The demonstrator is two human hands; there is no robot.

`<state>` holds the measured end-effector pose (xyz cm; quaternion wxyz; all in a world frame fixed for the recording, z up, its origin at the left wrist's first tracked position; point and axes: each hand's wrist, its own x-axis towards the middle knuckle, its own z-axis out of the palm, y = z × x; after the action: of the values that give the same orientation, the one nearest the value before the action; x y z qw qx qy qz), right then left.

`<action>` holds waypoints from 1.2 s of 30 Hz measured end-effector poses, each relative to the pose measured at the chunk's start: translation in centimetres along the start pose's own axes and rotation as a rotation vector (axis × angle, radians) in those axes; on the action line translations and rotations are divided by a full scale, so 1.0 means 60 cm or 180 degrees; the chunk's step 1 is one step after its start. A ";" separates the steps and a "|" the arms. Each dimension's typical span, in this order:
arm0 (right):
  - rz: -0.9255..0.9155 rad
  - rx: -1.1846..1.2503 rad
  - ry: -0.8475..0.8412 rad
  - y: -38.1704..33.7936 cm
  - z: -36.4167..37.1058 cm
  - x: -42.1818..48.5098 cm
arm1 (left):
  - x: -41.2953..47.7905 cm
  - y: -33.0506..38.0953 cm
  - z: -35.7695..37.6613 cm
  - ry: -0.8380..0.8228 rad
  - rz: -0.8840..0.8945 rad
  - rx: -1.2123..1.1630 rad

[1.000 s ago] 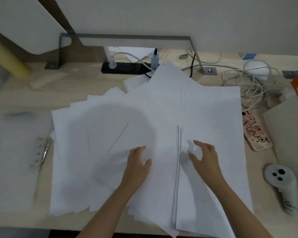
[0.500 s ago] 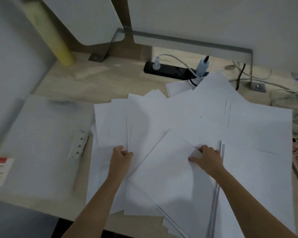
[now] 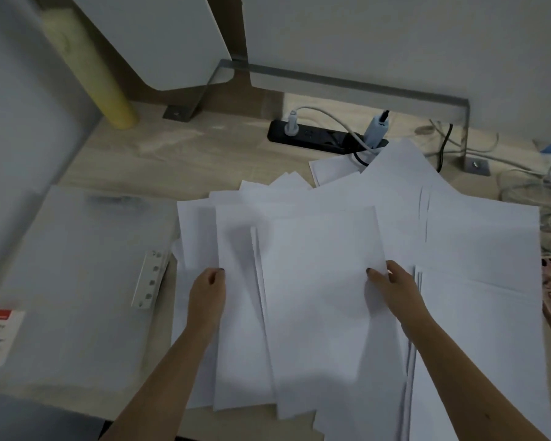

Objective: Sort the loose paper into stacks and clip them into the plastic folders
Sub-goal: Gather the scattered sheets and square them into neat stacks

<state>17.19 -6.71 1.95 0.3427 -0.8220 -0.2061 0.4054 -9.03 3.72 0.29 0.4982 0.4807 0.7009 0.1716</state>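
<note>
A pale wooden desk (image 3: 178, 160) stands against a grey-white wall, seen from above. Loose white paper (image 3: 458, 249) lies fanned across its middle and right. The left hand (image 3: 208, 289) pinches the left edge of a small stack of sheets (image 3: 318, 300), and the right hand (image 3: 395, 289) pinches its right edge, thumb on top. A translucent plastic folder (image 3: 74, 281) lies flat on the left, its clip strip (image 3: 150, 278) just beside the paper. A black power strip (image 3: 318, 140), tangled cables (image 3: 547, 198) and a yellow tube (image 3: 89, 68) sit along the back.

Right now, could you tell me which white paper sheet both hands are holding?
The topmost white paper sheet at the pile's middle, pinched by left hand and right hand.
</note>
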 end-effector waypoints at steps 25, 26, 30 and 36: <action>-0.0080 -0.0345 -0.1014 -0.032 0.159 -0.065 | 0.025 -0.060 -0.092 -0.0763 -0.0734 -0.1287; -0.0053 -0.0312 -0.1026 -0.033 0.159 -0.066 | 0.023 -0.061 -0.089 -0.0808 -0.0702 -0.1239; 0.0066 -0.0134 -0.0916 -0.028 0.151 -0.062 | 0.020 -0.055 -0.088 -0.0592 -0.0348 -0.0989; 0.0073 0.0115 -0.0081 -0.027 0.122 -0.047 | 0.007 -0.010 -0.158 -0.0440 0.0171 -0.0878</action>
<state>9.50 -4.45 1.43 0.3501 -0.8128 -0.1936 0.4234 -17.55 6.06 3.86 0.6018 0.4369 0.6216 0.2460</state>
